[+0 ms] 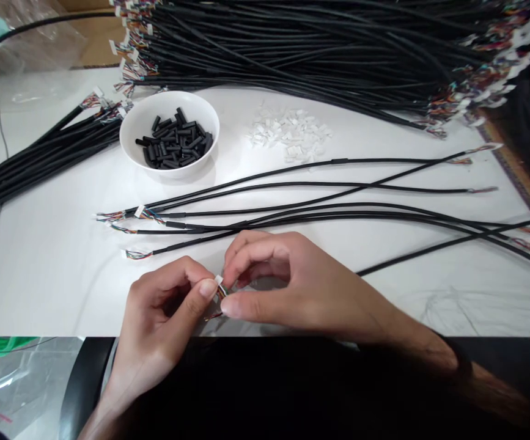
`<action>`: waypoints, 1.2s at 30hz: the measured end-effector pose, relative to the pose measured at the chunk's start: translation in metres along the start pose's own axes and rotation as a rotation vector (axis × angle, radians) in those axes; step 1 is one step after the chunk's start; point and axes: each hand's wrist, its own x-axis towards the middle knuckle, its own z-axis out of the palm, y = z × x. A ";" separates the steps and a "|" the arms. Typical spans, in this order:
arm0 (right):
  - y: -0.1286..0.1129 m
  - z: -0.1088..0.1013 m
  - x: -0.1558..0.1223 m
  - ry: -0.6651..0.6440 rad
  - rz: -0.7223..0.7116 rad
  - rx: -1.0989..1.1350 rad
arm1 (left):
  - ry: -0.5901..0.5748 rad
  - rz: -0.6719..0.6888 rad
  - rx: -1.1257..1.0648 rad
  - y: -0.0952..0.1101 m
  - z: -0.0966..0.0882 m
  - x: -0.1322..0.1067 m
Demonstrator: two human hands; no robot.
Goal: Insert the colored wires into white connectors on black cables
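- White connector point(219, 280) is pinched, both grips clenched: left hand point(161, 311), right hand point(301, 287)
- Coloured wires point(221, 293) are gathered beneath it
- Black cables point(338, 183) are laid across the tabletop point(40, 275)

The cables point(338, 183) were black, ending in thin multicoloured wires point(111, 216); the bowl point(169, 102) was white, and the short tubes point(173, 144) inside it were black.

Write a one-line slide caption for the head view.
Left hand and right hand pinch a white connector on colored wires, near a white bowl of black tubes.
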 end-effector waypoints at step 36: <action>0.016 0.029 -0.007 0.370 -0.228 -0.008 | 0.106 0.038 0.018 -0.007 0.002 -0.003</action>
